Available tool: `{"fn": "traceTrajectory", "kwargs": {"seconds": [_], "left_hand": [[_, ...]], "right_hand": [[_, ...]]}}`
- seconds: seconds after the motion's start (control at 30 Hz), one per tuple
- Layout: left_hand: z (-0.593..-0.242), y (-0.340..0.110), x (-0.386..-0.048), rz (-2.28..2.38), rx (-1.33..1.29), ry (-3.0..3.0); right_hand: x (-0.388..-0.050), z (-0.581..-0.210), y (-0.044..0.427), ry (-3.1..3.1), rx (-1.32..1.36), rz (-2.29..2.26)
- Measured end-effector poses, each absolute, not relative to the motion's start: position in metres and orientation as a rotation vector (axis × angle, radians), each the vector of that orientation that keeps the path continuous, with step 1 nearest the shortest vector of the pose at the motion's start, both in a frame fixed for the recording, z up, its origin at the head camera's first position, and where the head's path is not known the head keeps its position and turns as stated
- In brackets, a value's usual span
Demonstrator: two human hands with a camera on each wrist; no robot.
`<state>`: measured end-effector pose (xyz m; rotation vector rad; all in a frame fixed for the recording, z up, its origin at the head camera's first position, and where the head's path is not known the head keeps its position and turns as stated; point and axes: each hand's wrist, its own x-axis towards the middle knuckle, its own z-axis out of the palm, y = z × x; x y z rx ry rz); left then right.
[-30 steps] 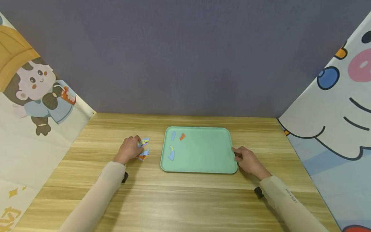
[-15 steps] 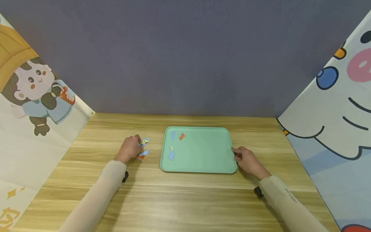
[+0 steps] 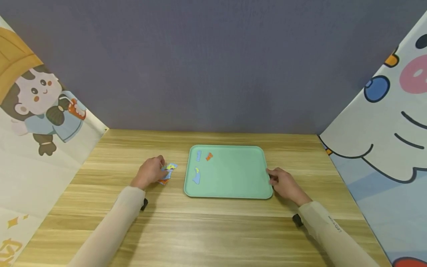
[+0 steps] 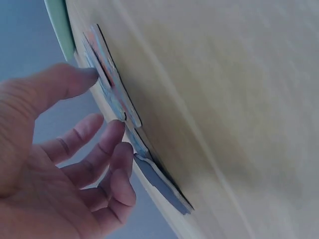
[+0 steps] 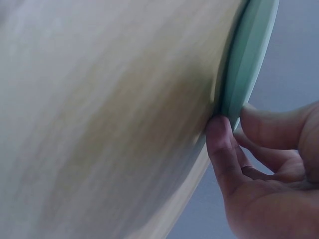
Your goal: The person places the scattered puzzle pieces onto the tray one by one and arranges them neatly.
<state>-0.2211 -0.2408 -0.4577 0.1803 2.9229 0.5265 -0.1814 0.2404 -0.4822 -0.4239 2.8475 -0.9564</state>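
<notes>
Several flat cut pieces lie bunched on the table: a blue-yellow one (image 3: pixel 172 166), a blue one (image 3: pixel 167 174) and an orange one (image 3: pixel 163 182). The left hand (image 3: pixel 149 172) is at their left side; in the left wrist view its thumb and bent fingers stand apart, with fingertips touching or close to the pieces (image 4: pixel 118 84). The right hand (image 3: pixel 288 186) pinches the right rim of a green tray (image 3: pixel 237 170), thumb at the rim's outside in the right wrist view. On the tray's left part lie a blue strip (image 3: pixel 198 155), an orange piece (image 3: pixel 209 156) and a blue-yellow piece (image 3: pixel 197 175).
The wooden table (image 3: pixel 213 226) extends around the tray to a dark grey wall (image 3: pixel 213 66) behind it. Printed panels with cartoon figures stand at the left (image 3: pixel 36 159) and right (image 3: pixel 373 126). A grey-faced piece (image 4: pixel 162 184) lies below the fingers in the left wrist view.
The blue-yellow piece beside the left hand has shifted right and slightly down, nearer the tray and over or against the blue piece. The right hand stays at the tray's rim.
</notes>
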Motion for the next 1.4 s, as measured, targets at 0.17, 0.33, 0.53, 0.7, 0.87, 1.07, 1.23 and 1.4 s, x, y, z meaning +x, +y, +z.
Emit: {"fn": "traceTrajectory", "kwargs": {"seconds": [0.17, 0.33, 0.53, 0.7, 0.87, 1.07, 1.23, 1.4], "left_hand": [[-0.459, -0.237, -0.221, 0.511, 0.201, 2.932], [-0.461, -0.234, -0.223, 0.536, 0.208, 2.956], [-0.454, -0.232, -0.224, 0.619, 0.167, 3.023], [-0.446, -0.228, -0.222, 0.675, 0.216, 3.053], [-0.439, -0.219, -0.219, 0.712, 0.293, 3.050], [-0.433, -0.203, -0.216, 0.732, 0.430, 3.034], [-0.432, -0.188, -0.216, 0.729, 0.549, 3.021], [-0.430, -0.171, -0.215, 0.742, 0.601, 3.002]], "right_hand": [[-0.181, -0.481, 0.240, 2.841, -0.425, -0.957], [-0.181, -0.483, 0.240, 2.848, -0.450, -0.951], [-0.181, -0.482, 0.241, 2.861, -0.461, -0.946], [-0.181, -0.481, 0.241, 2.862, -0.461, -0.935], [-0.181, -0.482, 0.241, 2.862, -0.462, -0.929], [-0.181, -0.482, 0.241, 2.859, -0.451, -0.935], [-0.181, -0.481, 0.241, 2.850, -0.444, -0.942], [-0.180, -0.482, 0.241, 2.849, -0.442, -0.949]]}}
